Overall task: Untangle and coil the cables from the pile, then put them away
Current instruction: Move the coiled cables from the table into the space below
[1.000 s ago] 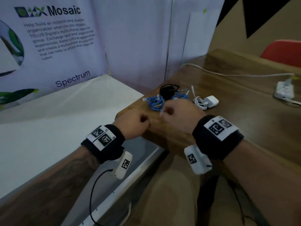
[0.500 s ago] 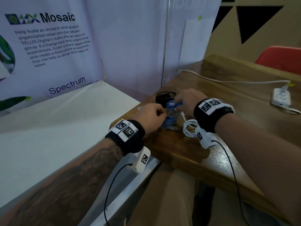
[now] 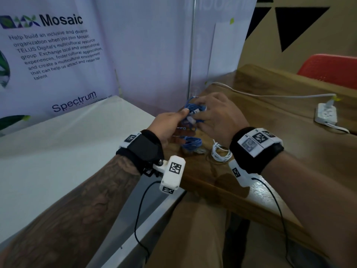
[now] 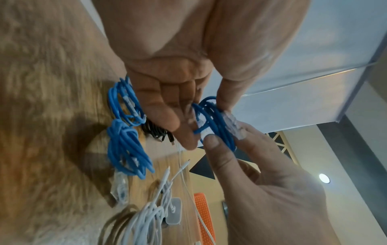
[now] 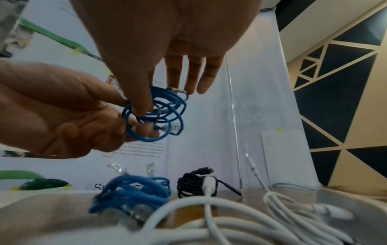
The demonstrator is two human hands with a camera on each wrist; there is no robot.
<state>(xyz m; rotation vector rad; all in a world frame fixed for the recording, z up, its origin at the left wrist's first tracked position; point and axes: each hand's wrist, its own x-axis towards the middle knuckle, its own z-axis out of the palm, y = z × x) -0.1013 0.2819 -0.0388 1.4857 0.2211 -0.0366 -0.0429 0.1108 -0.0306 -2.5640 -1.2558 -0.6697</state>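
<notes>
A small blue network cable [image 3: 193,110] with clear plugs hangs in a loose coil above the wooden table [image 3: 280,151]. My left hand [image 3: 183,115] pinches its left side between thumb and fingers [image 4: 184,132]. My right hand [image 3: 198,118] pinches the same coil [image 5: 156,114] with thumb and forefinger, its other fingers held straight. A second blue cable [image 3: 191,144] lies bundled on the table just under the hands. A black cable [image 5: 194,184] lies behind it. A white cable [image 3: 221,153] lies beside my right wrist.
A white charger block [image 4: 173,212] lies by the white cable. A white power strip [image 3: 326,113] with its cord sits at the table's right. A red chair [image 3: 328,70] stands beyond. A banner wall [image 3: 144,55] rises close behind the pile, and a white table [image 3: 58,151] lies to the left.
Both hands reached forward into the pile, took hold of one blue cable and raised it off the table. The other blue bundle stayed lying below.
</notes>
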